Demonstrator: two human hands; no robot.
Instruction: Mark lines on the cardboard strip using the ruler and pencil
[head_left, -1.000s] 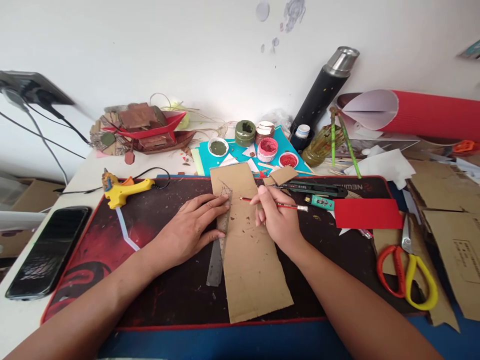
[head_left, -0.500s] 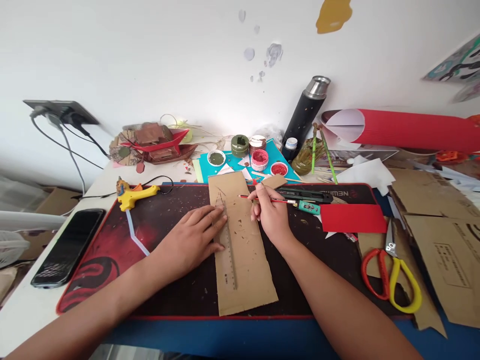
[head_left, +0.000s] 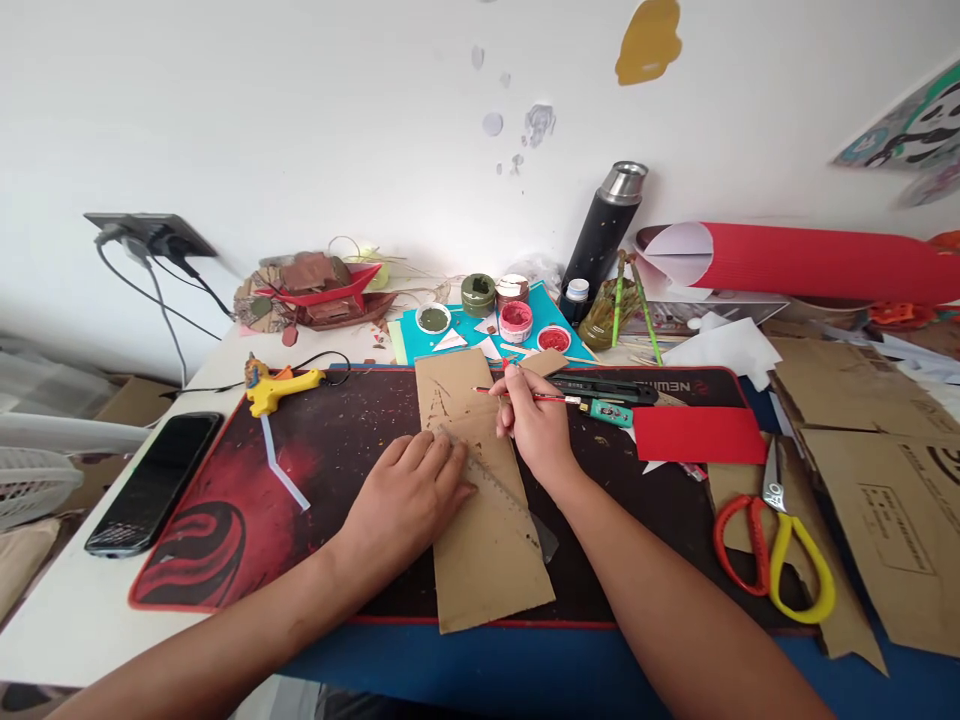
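Observation:
A strip of brown cardboard (head_left: pixel 491 585) lies lengthwise on the dark desk mat, with thin pencil lines near its far end. Across it slants a clear plastic ruler (head_left: pixel 504 487), whose near end juts past the strip's right edge. My left hand (head_left: pixel 409 492) rests on the ruler's far end, its fingers bent and closed over it. In my right hand (head_left: pixel 538 430) is a slim red pencil (head_left: pixel 570 400), gripped between thumb and fingers. Its tip points left, just above the cardboard. Part of the ruler is hidden beneath my left fingers.
A yellow glue gun (head_left: pixel 285 390) and a phone (head_left: pixel 154 485) lie to the left. Paint jars (head_left: pixel 478 295) stand at the back on blue paper. On the right are a red card (head_left: pixel 701 434), scissors (head_left: pixel 780 540), a black cutter (head_left: pixel 607 388) and cardboard sheets (head_left: pixel 862 500).
My left hand has turned the ruler from nearly lengthwise to a slant, its near end swinging right. The pencil lines are now uncovered. My right hand keeps the pencil in about the same place.

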